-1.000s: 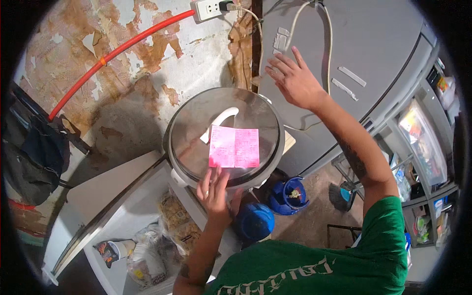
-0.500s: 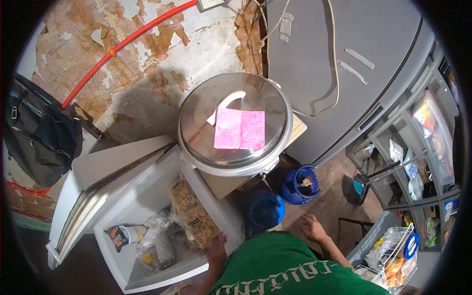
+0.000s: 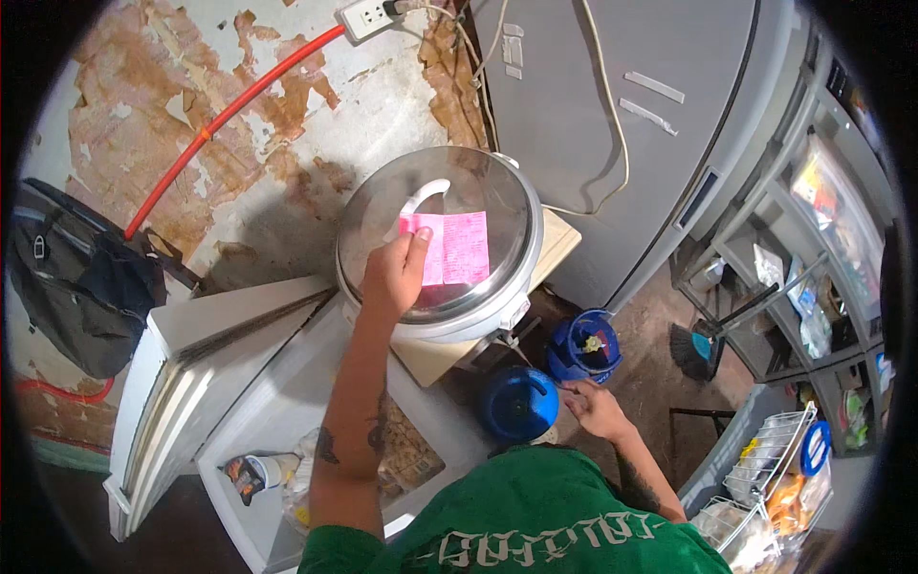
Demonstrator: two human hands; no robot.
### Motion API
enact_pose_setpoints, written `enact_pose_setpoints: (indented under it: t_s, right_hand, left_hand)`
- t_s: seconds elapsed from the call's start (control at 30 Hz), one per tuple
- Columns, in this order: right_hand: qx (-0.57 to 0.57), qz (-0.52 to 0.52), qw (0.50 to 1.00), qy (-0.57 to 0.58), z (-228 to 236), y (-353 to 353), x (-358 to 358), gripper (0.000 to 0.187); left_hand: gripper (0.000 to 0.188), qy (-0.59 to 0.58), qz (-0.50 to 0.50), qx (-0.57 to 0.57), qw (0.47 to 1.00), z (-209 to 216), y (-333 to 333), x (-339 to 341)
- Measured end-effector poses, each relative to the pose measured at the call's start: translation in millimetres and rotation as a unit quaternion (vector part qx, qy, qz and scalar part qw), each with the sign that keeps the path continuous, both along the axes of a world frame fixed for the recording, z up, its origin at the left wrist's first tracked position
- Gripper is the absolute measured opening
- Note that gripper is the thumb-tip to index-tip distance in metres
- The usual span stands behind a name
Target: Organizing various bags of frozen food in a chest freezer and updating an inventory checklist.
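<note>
My left hand [image 3: 394,273] reaches over the large round cooker and closes on the left edge of a pink sheet of paper [image 3: 466,247], thumb on top. The sheet has a centre fold and handwriting. It lies against the shiny metal lid [image 3: 382,206], just below the curved white lid handle [image 3: 427,194]. My right hand [image 3: 598,409] is low beside the blue gas cylinder [image 3: 519,404], fingers curled together; whether they hold anything I cannot make out. Under my left forearm, the open chest freezer [image 3: 258,421] holds a clear bag of brown frozen pieces [image 3: 409,450], partly hidden.
The raised freezer lid [image 3: 191,383] leans at the left, near a dark backpack [image 3: 81,277]. A grey refrigerator [image 3: 612,124] stands at the back right. A blue container [image 3: 583,346], a brush [image 3: 696,350], grey shelves [image 3: 765,258] and a wire basket [image 3: 770,454] are on the right.
My left hand has left the bag of frozen pieces in the freezer and risen to the pink paper. My right hand has shifted slightly up toward the gas cylinder, its fingers more curled.
</note>
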State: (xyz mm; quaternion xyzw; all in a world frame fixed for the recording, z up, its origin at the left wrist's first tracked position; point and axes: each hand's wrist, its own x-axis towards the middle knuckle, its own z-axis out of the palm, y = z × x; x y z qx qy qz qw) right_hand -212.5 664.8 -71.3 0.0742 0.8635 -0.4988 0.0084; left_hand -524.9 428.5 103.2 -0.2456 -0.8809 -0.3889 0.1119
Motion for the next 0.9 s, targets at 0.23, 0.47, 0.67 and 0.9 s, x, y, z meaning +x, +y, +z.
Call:
enact_pose_setpoints:
  t_s: [0.23, 0.47, 0.67, 0.9]
  right_hand:
    - [0.087, 0.014, 0.984, -0.155, -81.8, 41.5, 83.8, 0.04]
    - [0.06, -0.032, 0.976, -0.206, -78.5, 54.0, 92.9, 0.045]
    - [0.046, -0.024, 0.98, -0.193, -78.0, 51.3, 95.0, 0.04]
    - [0.009, 0.228, 0.906, -0.357, -118.1, 0.4, 58.4, 0.041]
  left_hand:
    - [0.028, 0.061, 0.008, -0.282, 0.957, -27.6, -0.9, -27.8]
    - [0.031, 0.081, 0.017, -0.291, 0.953, -36.4, 15.4, -25.4]
    - [0.033, 0.183, 0.102, -0.172, 0.963, -38.6, -3.0, -13.3]
    - [0.025, -0.182, 0.033, 0.073, 0.98, -120.0, -83.7, 216.9]
